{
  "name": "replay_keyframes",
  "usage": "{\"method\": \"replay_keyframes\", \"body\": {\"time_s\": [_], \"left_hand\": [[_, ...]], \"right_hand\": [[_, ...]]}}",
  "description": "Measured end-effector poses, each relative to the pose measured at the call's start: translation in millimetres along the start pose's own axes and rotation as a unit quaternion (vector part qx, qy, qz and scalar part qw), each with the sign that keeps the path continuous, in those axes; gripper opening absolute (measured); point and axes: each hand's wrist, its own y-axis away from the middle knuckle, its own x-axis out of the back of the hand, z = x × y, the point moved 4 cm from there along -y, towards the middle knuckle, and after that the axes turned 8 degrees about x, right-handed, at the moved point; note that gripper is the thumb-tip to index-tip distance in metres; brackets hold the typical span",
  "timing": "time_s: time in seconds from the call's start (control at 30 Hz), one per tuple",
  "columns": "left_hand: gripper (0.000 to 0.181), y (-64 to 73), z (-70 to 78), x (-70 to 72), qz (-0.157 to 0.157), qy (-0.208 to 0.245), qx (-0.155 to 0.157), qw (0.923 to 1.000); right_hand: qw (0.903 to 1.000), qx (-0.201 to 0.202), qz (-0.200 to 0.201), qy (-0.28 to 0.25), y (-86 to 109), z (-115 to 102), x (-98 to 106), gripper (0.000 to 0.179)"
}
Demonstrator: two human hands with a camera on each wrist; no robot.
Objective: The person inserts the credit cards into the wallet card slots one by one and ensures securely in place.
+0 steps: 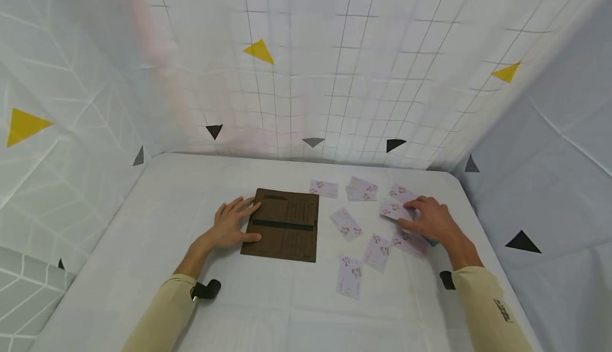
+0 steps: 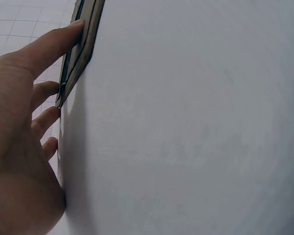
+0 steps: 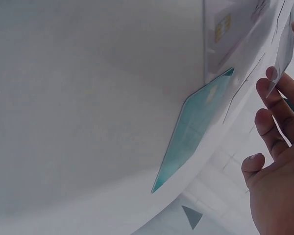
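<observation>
A brown wallet (image 1: pixel 279 246) lies spread flat on the white table, card slots up. My left hand (image 1: pixel 228 227) rests at its left edge with fingers spread. In the left wrist view, the thumb (image 2: pixel 63 39) lies on the wallet (image 2: pixel 81 51). To the right, my right hand (image 1: pixel 432 222) pinches a pale purple card (image 1: pixel 394 209) between thumb and fingers. The right wrist view shows that card (image 3: pixel 284 54) tilted up at the fingertips. Under the right hand lie a teal card (image 3: pixel 193 127) and another purple card (image 1: pixel 411 243).
Several pale purple cards lie scattered right of the wallet, such as a near card (image 1: pixel 350 277), a middle card (image 1: pixel 346 223) and a far card (image 1: pixel 324 188). White sheeting (image 1: pixel 311 76) with grid lines rises behind the table (image 1: pixel 268 309) and on both sides.
</observation>
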Motion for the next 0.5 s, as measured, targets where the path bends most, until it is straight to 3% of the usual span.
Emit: {"method": "replay_keyframes", "body": {"time_s": [0.5], "left_hand": [[0.091,-4.0,1.3,-1.5,0.002,0.002,0.008,1.0000]], "right_hand": [[0.9993,0.035,0.010,-0.007,-23.6,-25,1,0.062]]}}
